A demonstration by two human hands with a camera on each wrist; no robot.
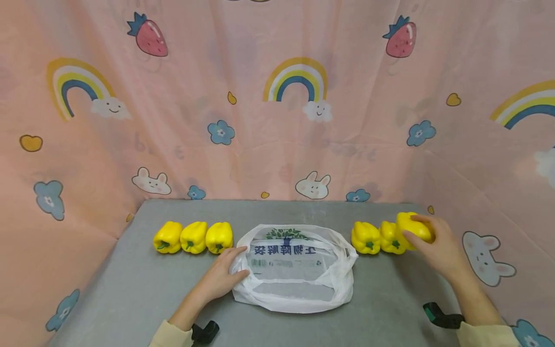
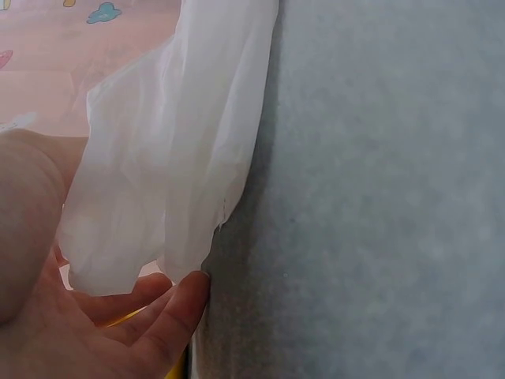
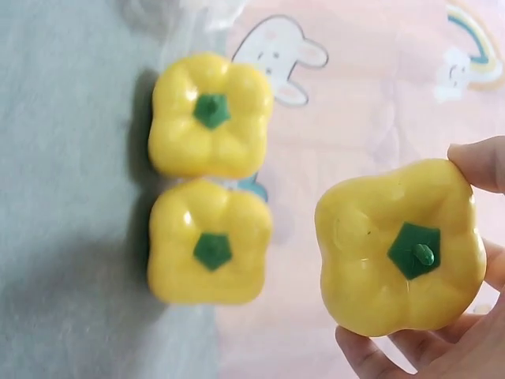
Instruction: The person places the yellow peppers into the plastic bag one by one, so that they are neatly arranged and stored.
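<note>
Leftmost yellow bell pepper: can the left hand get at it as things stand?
Probably yes: the left hand touches the white plastic bag, but bare gray tabletop lies before the leftmost yellow bell pepper.

Head view: middle pepper (image 1: 389, 238) of right row partly hidden behind held pepper (image 1: 409, 225); fine print (image 1: 288, 263) on white bag (image 1: 299, 304) too small to read; rightmost rainbow (image 1: 526, 102) cut by right edge. Left wrist view: yellow patch (image 2: 180, 366) mostly hidden behind left hand (image 2: 102, 332). Right wrist view: right hand (image 3: 465, 347) cut by right edge; bag blurred.
</note>
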